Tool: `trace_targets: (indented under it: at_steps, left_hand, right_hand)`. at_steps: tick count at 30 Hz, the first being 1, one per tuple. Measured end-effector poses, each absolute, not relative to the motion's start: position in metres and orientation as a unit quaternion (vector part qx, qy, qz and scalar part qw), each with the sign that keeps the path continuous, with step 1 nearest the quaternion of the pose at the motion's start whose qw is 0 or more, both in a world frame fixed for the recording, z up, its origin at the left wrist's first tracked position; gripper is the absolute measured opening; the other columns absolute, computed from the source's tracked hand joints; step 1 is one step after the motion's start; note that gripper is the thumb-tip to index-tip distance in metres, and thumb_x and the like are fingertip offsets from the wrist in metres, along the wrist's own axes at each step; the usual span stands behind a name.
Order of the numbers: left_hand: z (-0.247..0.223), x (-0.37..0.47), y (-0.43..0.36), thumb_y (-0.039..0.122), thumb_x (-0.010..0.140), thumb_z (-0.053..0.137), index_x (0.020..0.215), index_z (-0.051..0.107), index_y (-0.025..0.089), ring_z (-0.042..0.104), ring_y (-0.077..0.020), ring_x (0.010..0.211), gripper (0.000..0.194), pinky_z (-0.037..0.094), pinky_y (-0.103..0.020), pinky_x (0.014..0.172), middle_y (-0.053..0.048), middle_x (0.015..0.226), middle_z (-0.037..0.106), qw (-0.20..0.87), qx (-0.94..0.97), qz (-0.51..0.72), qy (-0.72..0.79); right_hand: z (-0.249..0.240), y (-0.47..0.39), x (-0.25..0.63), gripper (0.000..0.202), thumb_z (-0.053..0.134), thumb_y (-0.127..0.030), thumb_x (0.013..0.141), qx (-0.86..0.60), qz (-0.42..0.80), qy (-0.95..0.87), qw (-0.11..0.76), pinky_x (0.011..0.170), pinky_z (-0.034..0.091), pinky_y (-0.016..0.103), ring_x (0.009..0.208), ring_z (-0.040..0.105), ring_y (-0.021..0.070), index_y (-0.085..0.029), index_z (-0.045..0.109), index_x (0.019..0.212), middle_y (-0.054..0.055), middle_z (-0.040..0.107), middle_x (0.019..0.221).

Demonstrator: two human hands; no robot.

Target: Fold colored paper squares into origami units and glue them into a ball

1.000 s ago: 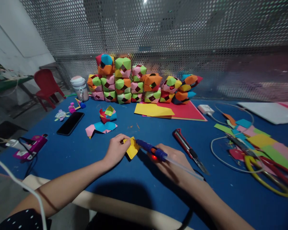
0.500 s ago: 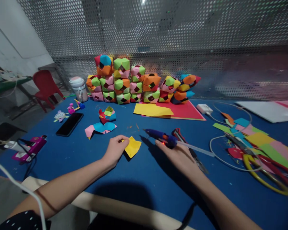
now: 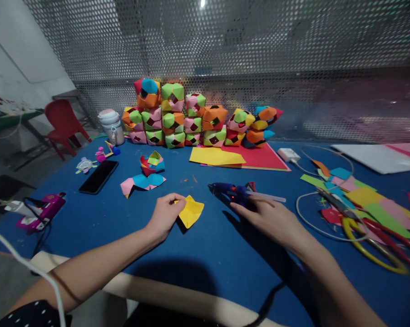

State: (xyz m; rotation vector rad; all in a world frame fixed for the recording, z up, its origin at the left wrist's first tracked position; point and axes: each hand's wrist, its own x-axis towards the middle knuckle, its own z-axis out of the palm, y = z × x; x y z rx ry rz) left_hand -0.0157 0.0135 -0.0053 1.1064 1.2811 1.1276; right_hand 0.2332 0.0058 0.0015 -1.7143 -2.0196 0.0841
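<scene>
Between the thumb and fingers of my left hand (image 3: 165, 214) is the left corner of a small yellow folded paper (image 3: 192, 211). To the right, my right hand (image 3: 269, 215) is at a blue glue gun (image 3: 230, 190) with a clear glue stick in its back. The gun lies low over the table, its nozzle pointing left. My right thumb is stretched out beside it, and the other fingers are partly hidden behind the gun. Behind my left hand lies a blue and pink folded strip (image 3: 143, 182), with a small multicoloured folded piece (image 3: 152, 163) behind it.
Stacked paper balls (image 3: 174, 122) line the back of the blue table (image 3: 205, 268). Yellow sheets (image 3: 216, 156) lie on red paper. Scissors (image 3: 371, 247), paper scraps and a white cable are at right. A phone (image 3: 99, 177), bottle (image 3: 111, 126) and purple power strip (image 3: 43, 211) are at left.
The glue gun has come down and back toward the table, slightly right, with my right hand shifted right. The yellow paper has moved slightly right in my left hand.
</scene>
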Motion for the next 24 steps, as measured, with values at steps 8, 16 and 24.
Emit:
trace_targets:
  at_steps: [8, 16, 24]
  left_hand:
    - [0.002, -0.009, 0.003, 0.025, 0.07, 0.059, 0.071, 0.064, 0.013, 0.052, -0.0104, 0.061, 0.012, 0.04, -0.02, 0.056, 0.0, 0.067, 0.06, 0.504, 0.519, 0.443, 0.53]
    - [0.006, -0.004, -0.01, 0.025, 0.073, 0.057, 0.071, 0.064, 0.014, 0.052, -0.0113, 0.064, 0.013, 0.041, -0.021, 0.059, -0.001, 0.069, 0.059, 0.51, 0.566, 0.406, 0.504]
    - [0.002, -0.003, -0.006, 0.022, 0.069, 0.061, 0.073, 0.061, 0.014, 0.052, -0.0105, 0.065, 0.009, 0.039, -0.021, 0.061, 0.001, 0.069, 0.058, 0.576, 0.486, 0.421, 0.505]
  right_hand:
    - [0.033, -0.022, 0.211, 0.03, 0.045, -0.046, 0.084, -0.608, 0.161, -0.733, 0.26, 0.05, 0.038, 0.027, 0.052, 0.053, 0.0163, -0.022, 0.057, 0.069, 0.002, 0.059, 0.06]
    - [0.0, -0.015, 0.154, 0.011, 0.053, -0.028, 0.077, -0.479, 0.446, -0.642, 0.399, 0.056, 0.042, 0.024, 0.063, 0.05, 0.0123, -0.018, 0.053, 0.08, -0.001, 0.053, 0.07]
    - [-0.004, -0.013, 0.157, 0.005, 0.052, -0.022, 0.076, -0.473, 0.459, -0.639, 0.397, 0.055, 0.037, 0.022, 0.061, 0.046, 0.0108, -0.019, 0.055, 0.078, -0.003, 0.051, 0.068]
